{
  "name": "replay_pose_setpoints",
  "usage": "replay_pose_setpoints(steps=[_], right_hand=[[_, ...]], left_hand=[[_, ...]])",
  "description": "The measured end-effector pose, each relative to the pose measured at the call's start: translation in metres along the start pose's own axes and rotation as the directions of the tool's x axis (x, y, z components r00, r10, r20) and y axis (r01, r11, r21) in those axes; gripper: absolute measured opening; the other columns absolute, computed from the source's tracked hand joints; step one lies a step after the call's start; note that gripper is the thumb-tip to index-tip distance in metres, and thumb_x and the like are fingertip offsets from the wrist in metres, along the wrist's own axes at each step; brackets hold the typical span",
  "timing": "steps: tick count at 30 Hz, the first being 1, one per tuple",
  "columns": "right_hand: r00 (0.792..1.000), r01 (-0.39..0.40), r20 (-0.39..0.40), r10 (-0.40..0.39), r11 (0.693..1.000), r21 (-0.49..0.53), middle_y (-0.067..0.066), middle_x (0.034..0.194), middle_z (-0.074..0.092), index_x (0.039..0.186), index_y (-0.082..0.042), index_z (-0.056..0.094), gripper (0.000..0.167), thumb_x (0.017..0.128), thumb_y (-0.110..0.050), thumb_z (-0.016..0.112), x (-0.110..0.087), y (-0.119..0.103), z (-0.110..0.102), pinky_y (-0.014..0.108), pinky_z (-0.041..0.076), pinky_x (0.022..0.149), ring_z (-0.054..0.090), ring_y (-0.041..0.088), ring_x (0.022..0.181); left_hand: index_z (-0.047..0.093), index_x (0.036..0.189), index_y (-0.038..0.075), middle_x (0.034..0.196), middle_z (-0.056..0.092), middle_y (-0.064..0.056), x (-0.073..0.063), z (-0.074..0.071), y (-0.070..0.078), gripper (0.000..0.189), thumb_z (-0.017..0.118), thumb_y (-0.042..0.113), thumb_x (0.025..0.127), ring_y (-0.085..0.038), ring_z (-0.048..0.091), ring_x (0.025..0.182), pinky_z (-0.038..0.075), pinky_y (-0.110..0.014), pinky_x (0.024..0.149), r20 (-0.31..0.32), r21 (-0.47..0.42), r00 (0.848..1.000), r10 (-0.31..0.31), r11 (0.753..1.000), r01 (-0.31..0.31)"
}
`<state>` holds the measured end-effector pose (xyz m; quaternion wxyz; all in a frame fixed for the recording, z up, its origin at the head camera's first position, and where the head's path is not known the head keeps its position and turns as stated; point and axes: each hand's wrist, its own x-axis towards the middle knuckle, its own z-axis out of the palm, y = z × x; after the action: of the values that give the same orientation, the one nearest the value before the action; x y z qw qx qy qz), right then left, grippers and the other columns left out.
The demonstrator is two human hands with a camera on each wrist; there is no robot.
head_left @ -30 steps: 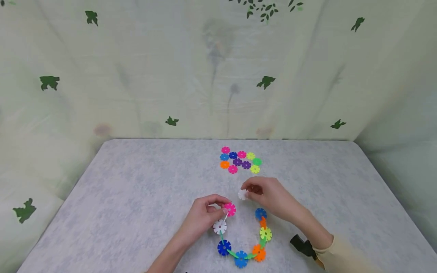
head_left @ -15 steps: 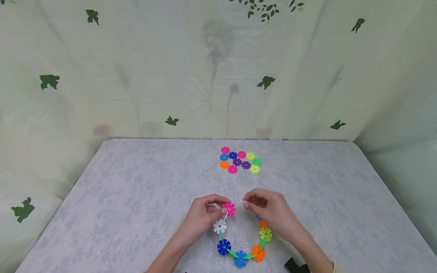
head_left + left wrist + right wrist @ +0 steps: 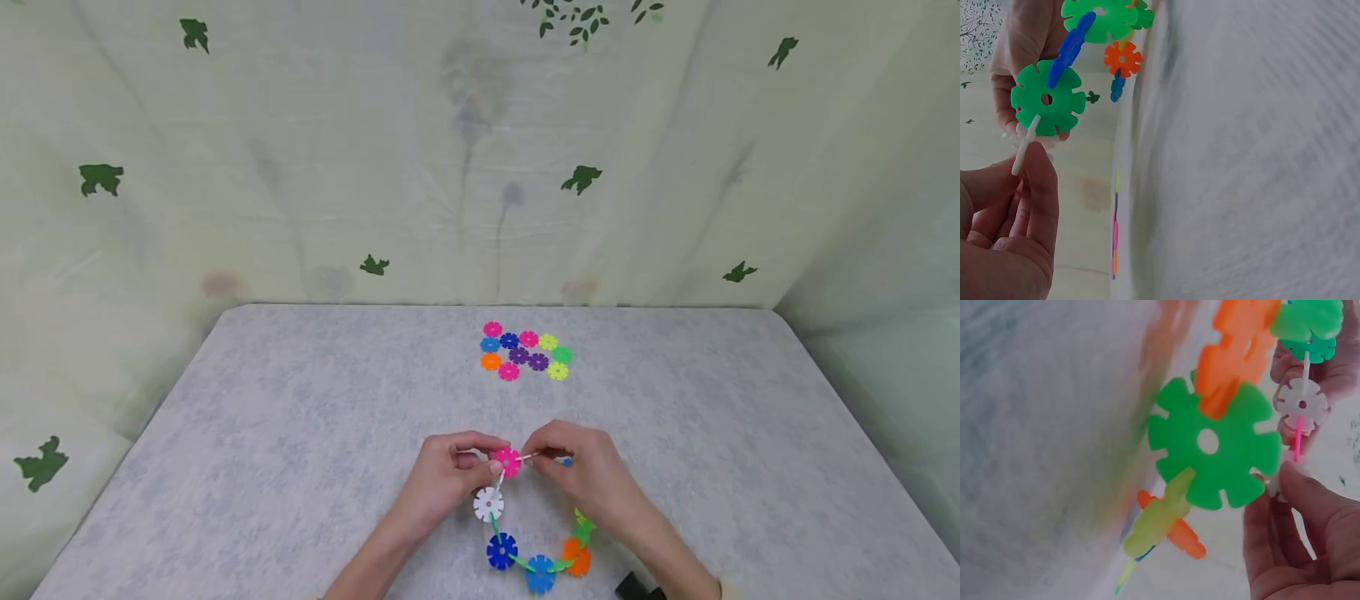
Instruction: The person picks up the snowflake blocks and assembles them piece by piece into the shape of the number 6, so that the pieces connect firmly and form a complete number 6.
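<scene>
Slotted plastic flower discs form a curved chain that hangs down between the two hands. In the head view, my left hand (image 3: 450, 471) pinches the pink disc (image 3: 508, 462) at one end. My right hand (image 3: 588, 467) pinches a white disc (image 3: 529, 456), seen edge-on, whose edge meets the pink one. Below follow a white disc (image 3: 488, 504), a dark blue disc (image 3: 502, 551), a light blue disc (image 3: 540, 575) and an orange disc (image 3: 577, 557). My right hand hides much of the other end. In the right wrist view, a large green disc (image 3: 1241, 447) stands before the fingers.
Several loose discs, among them an orange disc (image 3: 491, 362) and a green disc (image 3: 562, 356), lie flat farther back on the grey table (image 3: 337, 400). A black object (image 3: 636, 587) sits at the right forearm. A pale curtain (image 3: 337, 167) hangs behind.
My right hand has come left and down, bringing the white disc against the pink one. The chain's lower part has shifted slightly right. My left hand has kept its pinch.
</scene>
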<state>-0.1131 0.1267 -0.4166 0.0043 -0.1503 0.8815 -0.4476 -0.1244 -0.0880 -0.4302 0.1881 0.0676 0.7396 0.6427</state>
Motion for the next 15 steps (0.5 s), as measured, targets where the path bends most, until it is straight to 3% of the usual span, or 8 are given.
replay_pose_setpoints(steps=[11,15], right_hand=[[0.998,0.067,-0.01,-0.068,0.994,-0.082,-0.022,0.082,0.064,0.088,-0.024,0.079,0.027,0.078,0.001,0.08,-0.0012,-0.002,0.0013,0.023,0.054,0.073,0.061,0.0,0.078],[0.999,0.047,0.005,-0.046,0.999,-0.012,-0.02,0.083,0.066,0.087,-0.025,0.078,0.027,0.08,0.001,0.079,-0.0003,-0.0009,0.0012,0.026,0.055,0.075,0.062,0.003,0.08]], left_hand=[[0.074,0.107,0.006,0.081,0.073,-0.01,-0.0009,0.0018,0.0026,0.019,0.071,0.007,0.088,-0.014,0.057,0.058,0.045,-0.021,0.053,0.006,0.013,1.0,-0.003,1.0,0.003],[0.073,0.109,0.004,0.084,0.073,-0.009,-0.0012,0.0004,0.0021,0.021,0.07,0.008,0.089,-0.014,0.057,0.059,0.046,-0.021,0.055,0.017,-0.007,1.0,-0.003,1.0,0.004]])
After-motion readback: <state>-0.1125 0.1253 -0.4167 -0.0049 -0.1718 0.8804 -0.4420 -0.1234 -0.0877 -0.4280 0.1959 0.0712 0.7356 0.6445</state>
